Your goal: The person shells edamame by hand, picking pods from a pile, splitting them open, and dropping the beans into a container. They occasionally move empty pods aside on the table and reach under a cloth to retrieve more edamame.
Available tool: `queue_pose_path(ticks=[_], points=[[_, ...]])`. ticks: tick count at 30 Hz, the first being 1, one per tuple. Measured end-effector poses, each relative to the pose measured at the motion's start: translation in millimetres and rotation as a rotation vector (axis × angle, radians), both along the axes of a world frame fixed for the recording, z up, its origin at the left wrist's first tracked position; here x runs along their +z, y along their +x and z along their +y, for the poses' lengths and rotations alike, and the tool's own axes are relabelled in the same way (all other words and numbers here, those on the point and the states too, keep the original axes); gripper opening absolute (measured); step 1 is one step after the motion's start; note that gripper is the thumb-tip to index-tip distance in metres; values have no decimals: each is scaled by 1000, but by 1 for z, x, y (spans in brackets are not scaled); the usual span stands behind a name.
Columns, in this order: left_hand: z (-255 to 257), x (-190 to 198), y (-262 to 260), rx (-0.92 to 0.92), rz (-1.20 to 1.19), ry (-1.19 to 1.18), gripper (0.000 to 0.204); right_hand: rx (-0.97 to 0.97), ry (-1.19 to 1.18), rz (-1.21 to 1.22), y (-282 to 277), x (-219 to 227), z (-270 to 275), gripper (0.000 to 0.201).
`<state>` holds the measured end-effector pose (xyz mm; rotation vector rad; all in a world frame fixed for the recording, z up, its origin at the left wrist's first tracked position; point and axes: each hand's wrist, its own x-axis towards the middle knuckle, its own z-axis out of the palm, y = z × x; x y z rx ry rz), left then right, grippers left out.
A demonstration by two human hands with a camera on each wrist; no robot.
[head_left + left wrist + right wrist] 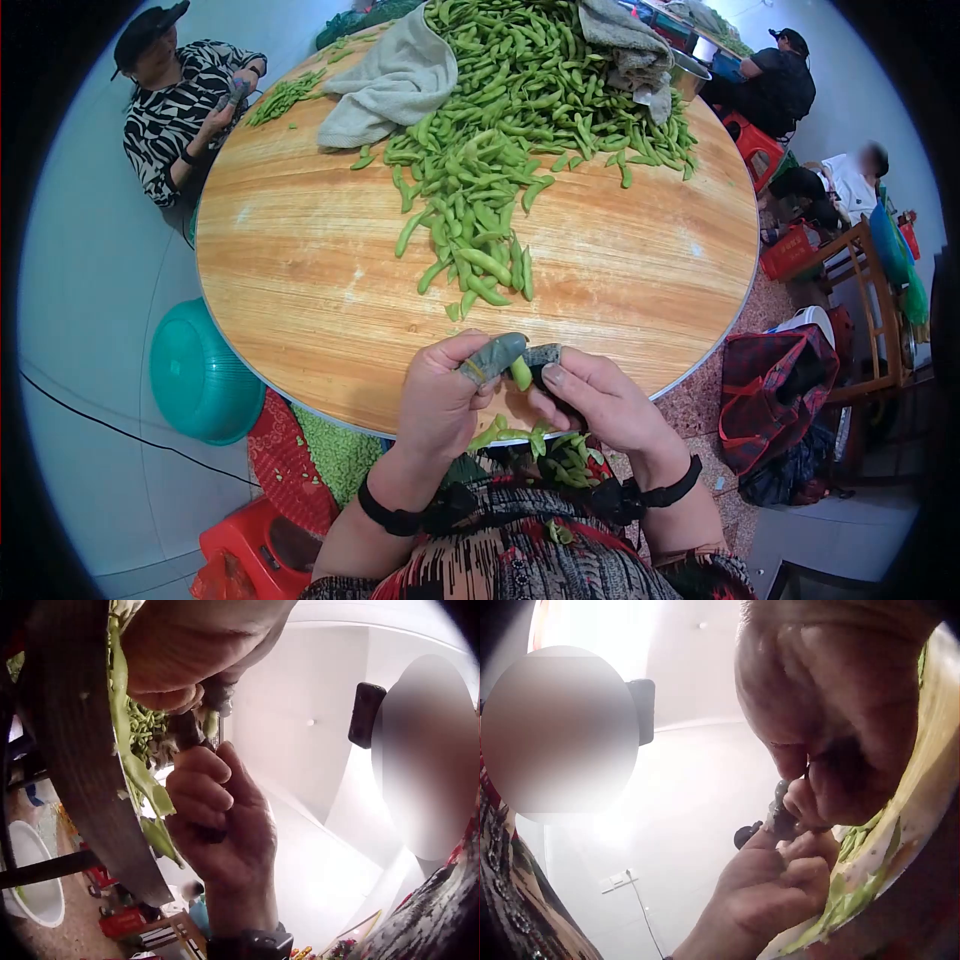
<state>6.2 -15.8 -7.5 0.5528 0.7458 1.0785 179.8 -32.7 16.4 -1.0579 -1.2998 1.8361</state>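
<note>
In the head view, a green soybean pod [521, 374] sits between the two hands just above the table's near edge. My left hand [440, 398] pinches it, its thumb covered by a grey sheath [497, 355]. From the other side my right hand [610, 408] meets the pod with curled fingers, one wrapped in dark material [543, 354]. In the left wrist view, the right hand [229, 802] shows its curled fingers. Opened pods [510, 435] lie at the table edge below the hands, also seen as split pods [142, 772] in the left wrist view.
A large heap of soybean pods [530, 90] spreads over the round wooden table [300, 270], with a grey towel [385, 85] beside it. Shelled beans [340, 445] lie below left, near a green basin [205, 370] and red stool [255, 545]. A plaid bag [775, 395] stands right.
</note>
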Motion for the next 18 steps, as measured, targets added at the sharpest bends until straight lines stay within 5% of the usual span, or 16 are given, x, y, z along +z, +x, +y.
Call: queue_pose_path(ticks=[6,9,12,14,17,18], points=[[0,-7,0,10,155,97,11,7,-97,104,1,-2,0,22],[-3,-11,2,57,415,376,9,-1,-81,122,0,-12,-3,21],[-4,-11,-2,12,225,423,7,-1,-253,242,-3,-6,-9,18],[-1,-22,-11,-250,-248,284,8,10,-328,310,-5,-4,-12,17],[-2,-6,-10,-233,-351,-39,16,-10,-412,358,-8,-1,-10,17],[-3,-5,-6,-229,-353,-37,16,-52,-237,226,-9,-3,-7,17]])
